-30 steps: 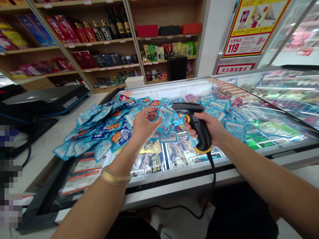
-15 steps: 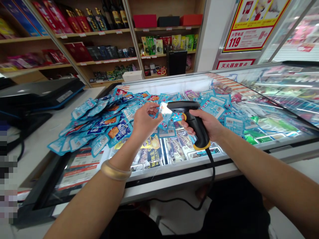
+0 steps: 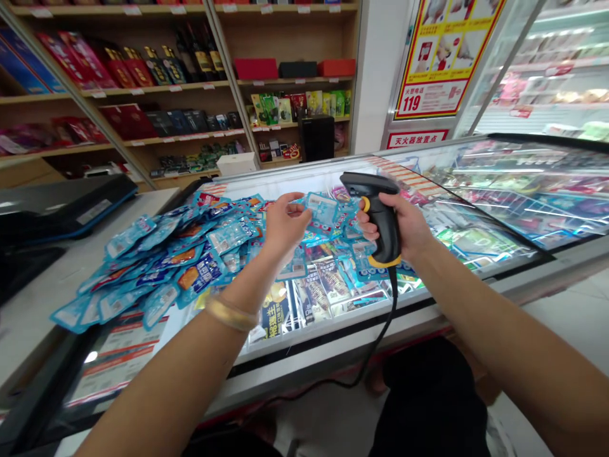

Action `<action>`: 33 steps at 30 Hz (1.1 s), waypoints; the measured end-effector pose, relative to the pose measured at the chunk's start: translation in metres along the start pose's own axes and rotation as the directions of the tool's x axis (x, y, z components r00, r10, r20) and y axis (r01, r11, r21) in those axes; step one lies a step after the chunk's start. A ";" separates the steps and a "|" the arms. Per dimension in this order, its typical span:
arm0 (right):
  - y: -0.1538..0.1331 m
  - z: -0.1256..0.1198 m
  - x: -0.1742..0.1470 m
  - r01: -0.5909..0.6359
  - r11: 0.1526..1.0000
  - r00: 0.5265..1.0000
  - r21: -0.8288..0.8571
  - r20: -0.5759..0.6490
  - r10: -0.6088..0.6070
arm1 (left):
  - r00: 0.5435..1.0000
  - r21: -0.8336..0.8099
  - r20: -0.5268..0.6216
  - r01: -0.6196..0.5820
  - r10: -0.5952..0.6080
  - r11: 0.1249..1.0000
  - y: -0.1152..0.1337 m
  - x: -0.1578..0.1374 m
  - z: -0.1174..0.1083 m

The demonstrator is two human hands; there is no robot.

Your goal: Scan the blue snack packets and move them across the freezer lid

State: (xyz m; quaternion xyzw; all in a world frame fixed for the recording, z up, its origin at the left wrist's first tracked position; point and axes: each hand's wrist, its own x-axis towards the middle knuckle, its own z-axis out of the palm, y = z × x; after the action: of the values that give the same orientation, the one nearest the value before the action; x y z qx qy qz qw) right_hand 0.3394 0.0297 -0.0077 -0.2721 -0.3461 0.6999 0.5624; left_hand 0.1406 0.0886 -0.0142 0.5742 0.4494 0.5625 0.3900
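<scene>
My left hand point(image 3: 287, 223), with a gold bangle point(image 3: 231, 313) on the wrist, pinches the edge of a small light-blue snack packet point(image 3: 322, 209) whose printed back faces me. In my right hand point(image 3: 404, 222) is a black and yellow barcode scanner point(image 3: 383, 219), held by its handle with the head toward the left. The scanner's head is apart from the packet, to its right. A cable point(image 3: 391, 298) hangs from the handle. Beneath and around both hands lie many similar blue packets point(image 3: 200, 276), heaped on the glass top of a freezer, highest on the left.
The freezer's front rim point(image 3: 342, 336) runs across in front of me, with packaged frozen goods point(image 3: 328, 279) under the glass. A dark scale-like device point(image 3: 71, 206) stands on the left counter. Shelves with boxes and bottles point(image 3: 202, 54) rise behind, beside a fire-safety poster point(image 3: 431, 63).
The scanner has drawn back to the right, away from the packet, and its bright light on the packet is gone. My left hand still pinches the packet. The view has shifted to the right.
</scene>
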 end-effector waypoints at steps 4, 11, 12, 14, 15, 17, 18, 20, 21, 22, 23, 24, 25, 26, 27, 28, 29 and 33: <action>-0.025 -0.029 -0.011 0.045 0.999 0.990 0.014 -0.136 -0.043 | 0.997 0.122 0.077 0.011 -0.020 0.992 -0.001 0.009 0.060; -0.020 -0.065 -0.015 0.014 0.993 0.943 0.113 -0.331 0.024 | 0.866 0.678 0.492 -0.318 -0.087 0.663 -0.012 -0.006 0.110; -0.018 -0.066 -0.015 0.010 0.992 0.941 0.122 -0.337 0.032 | 0.853 0.696 0.509 -0.331 -0.113 0.637 -0.013 -0.008 0.111; -0.017 -0.066 -0.014 0.012 0.991 0.940 0.130 -0.340 0.033 | 0.843 0.705 0.523 -0.345 -0.125 0.619 -0.013 -0.010 0.111; -0.017 -0.065 -0.013 0.016 0.991 0.941 0.129 -0.338 0.029 | 0.843 0.699 0.526 -0.353 -0.114 0.621 -0.013 -0.011 0.110; -0.018 -0.064 -0.014 0.023 0.992 0.944 0.123 -0.329 0.019 | 0.845 0.679 0.530 -0.367 -0.078 0.635 -0.010 -0.012 0.105; -0.019 -0.063 -0.015 0.027 0.993 0.946 0.116 -0.323 0.012 | 0.848 0.671 0.527 -0.373 -0.058 0.641 -0.009 -0.012 0.101; -0.021 -0.060 -0.017 0.040 0.995 0.951 0.095 -0.308 -0.009 | 0.853 0.664 0.521 -0.386 -0.025 0.641 -0.005 -0.013 0.086; -0.021 -0.059 -0.017 0.048 0.995 0.954 0.084 -0.299 -0.021 | 0.854 0.663 0.520 -0.394 -0.012 0.636 -0.003 -0.013 0.075; -0.021 -0.056 -0.018 0.054 0.996 0.957 0.074 -0.288 -0.031 | 0.856 0.665 0.517 -0.402 0.001 0.630 -0.001 -0.012 0.061; -0.021 -0.053 -0.018 0.057 0.996 0.961 0.066 -0.276 -0.037 | 0.858 0.666 0.513 -0.410 0.017 0.622 0.001 -0.011 0.046; -0.020 -0.048 -0.017 0.058 0.997 0.965 0.059 -0.260 -0.041 | 0.862 0.670 0.506 -0.416 0.032 0.615 0.002 -0.010 0.029; -0.018 -0.042 -0.016 0.055 0.997 0.970 0.051 -0.241 -0.041 | 0.866 0.675 0.497 -0.423 0.052 0.605 0.003 -0.008 0.011; -0.016 -0.035 -0.014 0.050 0.998 0.975 0.043 -0.218 -0.040 | 0.873 0.684 0.482 -0.424 0.068 0.593 0.003 -0.006 -0.008; -0.013 -0.027 -0.011 0.040 0.999 0.981 0.033 -0.191 -0.033 | 0.886 0.707 0.458 -0.408 0.065 0.578 0.002 -0.005 -0.026; -0.009 -0.018 -0.007 0.025 0.999 0.987 0.022 -0.160 -0.021 | 0.906 0.735 0.421 -0.367 0.040 0.571 0.002 -0.005 -0.042; -0.005 -0.009 -0.002 0.003 1.000 0.992 0.012 -0.128 -0.001 | 0.914 0.759 0.405 -0.335 -0.002 0.558 0.000 -0.005 -0.056; 0.019 0.024 0.017 -0.109 0.994 0.994 -0.014 -0.021 0.108 | 0.887 0.817 0.451 -0.364 -0.100 0.448 -0.010 -0.015 -0.084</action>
State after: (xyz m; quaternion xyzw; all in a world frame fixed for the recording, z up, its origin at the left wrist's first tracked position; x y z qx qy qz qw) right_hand 0.3057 0.0400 -0.0082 -0.3020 -0.3303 0.7239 0.5251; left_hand 0.0566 0.0719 -0.0230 0.8357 0.5276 0.1313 0.0774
